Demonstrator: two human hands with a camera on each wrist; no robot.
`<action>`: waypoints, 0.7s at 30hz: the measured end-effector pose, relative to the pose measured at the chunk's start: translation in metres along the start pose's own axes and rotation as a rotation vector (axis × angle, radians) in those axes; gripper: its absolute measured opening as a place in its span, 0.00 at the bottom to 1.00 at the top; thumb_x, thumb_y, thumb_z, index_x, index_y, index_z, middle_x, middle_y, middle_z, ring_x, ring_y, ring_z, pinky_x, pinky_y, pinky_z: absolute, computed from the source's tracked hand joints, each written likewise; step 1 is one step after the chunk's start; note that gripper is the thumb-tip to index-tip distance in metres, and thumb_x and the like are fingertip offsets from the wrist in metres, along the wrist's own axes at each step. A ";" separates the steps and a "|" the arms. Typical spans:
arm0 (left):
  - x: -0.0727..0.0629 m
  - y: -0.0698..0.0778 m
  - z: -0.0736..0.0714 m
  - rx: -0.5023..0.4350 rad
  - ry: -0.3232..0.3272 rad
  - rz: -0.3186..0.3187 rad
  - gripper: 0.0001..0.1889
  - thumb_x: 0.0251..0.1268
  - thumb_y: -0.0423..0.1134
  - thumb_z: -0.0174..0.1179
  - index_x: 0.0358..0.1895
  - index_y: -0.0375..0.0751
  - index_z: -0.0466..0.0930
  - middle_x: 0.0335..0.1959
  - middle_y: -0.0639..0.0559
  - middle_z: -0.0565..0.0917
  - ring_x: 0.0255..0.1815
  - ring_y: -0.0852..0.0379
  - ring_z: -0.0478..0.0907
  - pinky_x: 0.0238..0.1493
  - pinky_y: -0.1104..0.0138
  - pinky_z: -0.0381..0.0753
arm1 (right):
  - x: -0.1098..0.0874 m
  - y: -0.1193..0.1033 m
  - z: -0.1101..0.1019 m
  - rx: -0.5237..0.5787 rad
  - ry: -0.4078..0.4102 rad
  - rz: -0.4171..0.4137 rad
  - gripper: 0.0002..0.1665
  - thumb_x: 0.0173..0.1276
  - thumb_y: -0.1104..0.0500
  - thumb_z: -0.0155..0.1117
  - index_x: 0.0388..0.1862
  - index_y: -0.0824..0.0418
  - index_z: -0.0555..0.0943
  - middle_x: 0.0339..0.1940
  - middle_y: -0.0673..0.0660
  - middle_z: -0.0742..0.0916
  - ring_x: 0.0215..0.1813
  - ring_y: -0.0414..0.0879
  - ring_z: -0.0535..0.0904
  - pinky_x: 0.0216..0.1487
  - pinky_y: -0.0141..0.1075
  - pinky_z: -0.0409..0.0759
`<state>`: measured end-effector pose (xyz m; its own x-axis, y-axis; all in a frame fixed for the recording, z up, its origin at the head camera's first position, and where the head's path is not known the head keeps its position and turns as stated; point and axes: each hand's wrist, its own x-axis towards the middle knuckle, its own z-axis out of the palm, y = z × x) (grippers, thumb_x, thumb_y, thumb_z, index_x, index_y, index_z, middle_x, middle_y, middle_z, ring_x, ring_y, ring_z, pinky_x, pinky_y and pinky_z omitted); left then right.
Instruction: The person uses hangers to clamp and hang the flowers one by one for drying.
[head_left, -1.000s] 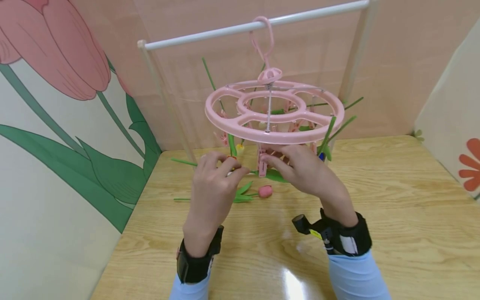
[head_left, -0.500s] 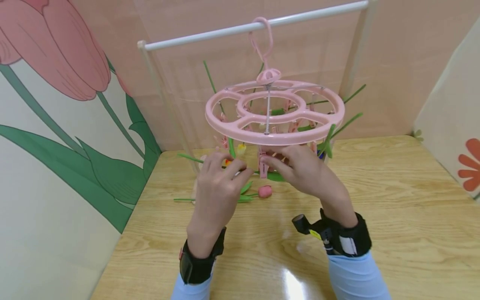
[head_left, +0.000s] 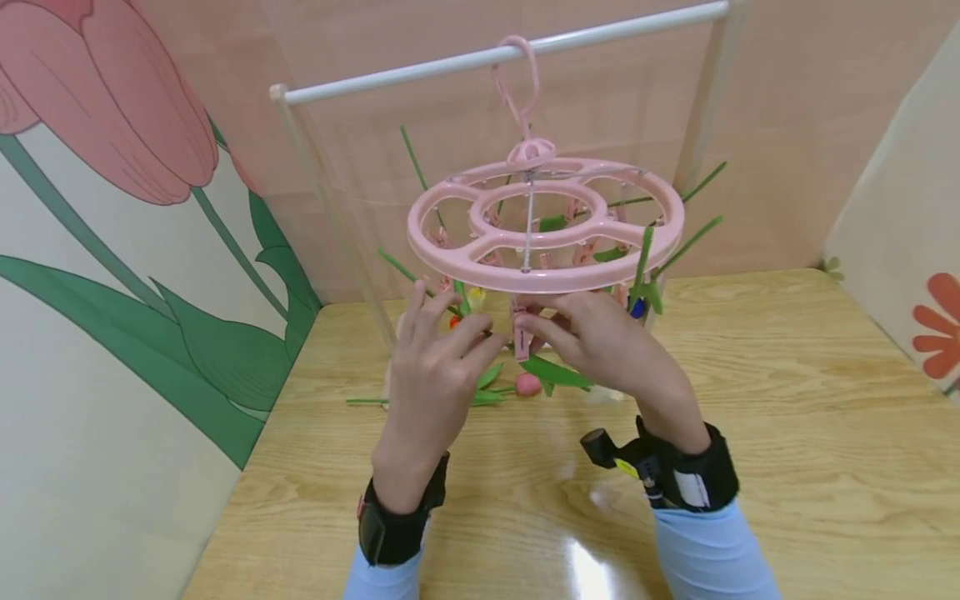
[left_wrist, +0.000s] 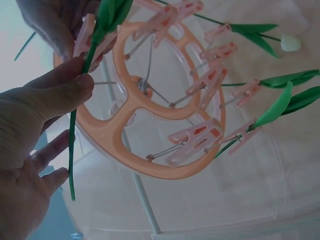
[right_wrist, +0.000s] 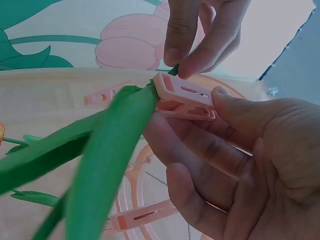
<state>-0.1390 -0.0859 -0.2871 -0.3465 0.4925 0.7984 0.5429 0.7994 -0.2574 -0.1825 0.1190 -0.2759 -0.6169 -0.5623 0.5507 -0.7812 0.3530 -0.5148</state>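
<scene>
Under the front of a pink round clip hanger (head_left: 480, 268), my right hand (head_left: 600, 337) pinches a pink clothespin (right_wrist: 186, 94) between thumb and fingers. My left hand (head_left: 435, 379) holds the green stem (left_wrist: 73, 145) of an artificial tulip between thumb and forefinger, its other fingers spread apart. In the right wrist view, the stem enters the clothespin's mouth and the tulip's long leaves (right_wrist: 114, 145) hang out beyond it; whether the clip bites on the stem I cannot tell. A pale blur below my right hand may be its bloom.
The hanger hooks over a white rod (head_left: 420, 68) of a stand on the wooden table (head_left: 787, 400). Other clothespins around the ring hold several artificial tulips, their stems sticking outward. A pink tulip (head_left: 528, 384) lies on the table beneath.
The tulip's stem has tipped from nearly level to slanting up at the left, while its leaves swung down and right. My left fingers have spread. My right hand stays at the clothespin.
</scene>
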 end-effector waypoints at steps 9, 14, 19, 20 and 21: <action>0.002 0.002 0.005 0.002 0.029 0.036 0.09 0.63 0.28 0.66 0.34 0.47 0.92 0.41 0.54 0.88 0.61 0.45 0.74 0.76 0.45 0.57 | -0.001 0.000 0.000 0.030 -0.022 0.008 0.04 0.73 0.68 0.61 0.42 0.62 0.82 0.33 0.51 0.85 0.33 0.38 0.85 0.34 0.32 0.84; 0.001 0.002 0.006 -0.016 0.035 0.020 0.08 0.64 0.27 0.66 0.35 0.44 0.91 0.42 0.53 0.89 0.64 0.45 0.74 0.77 0.46 0.56 | 0.000 -0.001 0.000 0.059 -0.041 0.017 0.04 0.75 0.67 0.60 0.43 0.62 0.82 0.35 0.51 0.85 0.33 0.38 0.85 0.35 0.32 0.85; 0.001 0.000 0.007 -0.058 0.069 -0.004 0.07 0.63 0.27 0.66 0.34 0.42 0.90 0.44 0.51 0.89 0.66 0.44 0.73 0.76 0.47 0.59 | 0.001 -0.001 0.000 0.042 -0.046 0.038 0.05 0.75 0.65 0.60 0.45 0.61 0.82 0.35 0.50 0.85 0.31 0.38 0.82 0.32 0.34 0.83; 0.001 -0.001 0.008 -0.069 0.091 -0.008 0.07 0.63 0.27 0.66 0.33 0.43 0.90 0.44 0.50 0.89 0.66 0.43 0.73 0.75 0.46 0.60 | 0.001 -0.001 0.000 0.049 -0.050 0.045 0.05 0.76 0.64 0.59 0.45 0.61 0.82 0.35 0.50 0.85 0.31 0.39 0.82 0.33 0.34 0.83; 0.001 -0.002 0.008 -0.082 0.119 -0.012 0.07 0.63 0.28 0.67 0.32 0.43 0.90 0.45 0.50 0.88 0.66 0.42 0.74 0.74 0.46 0.62 | 0.002 0.000 0.000 0.063 -0.054 0.052 0.05 0.76 0.64 0.59 0.44 0.61 0.82 0.34 0.50 0.85 0.31 0.40 0.83 0.34 0.35 0.83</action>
<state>-0.1463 -0.0839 -0.2899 -0.2629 0.4354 0.8610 0.6017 0.7716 -0.2065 -0.1832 0.1178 -0.2748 -0.6493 -0.5845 0.4866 -0.7396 0.3361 -0.5831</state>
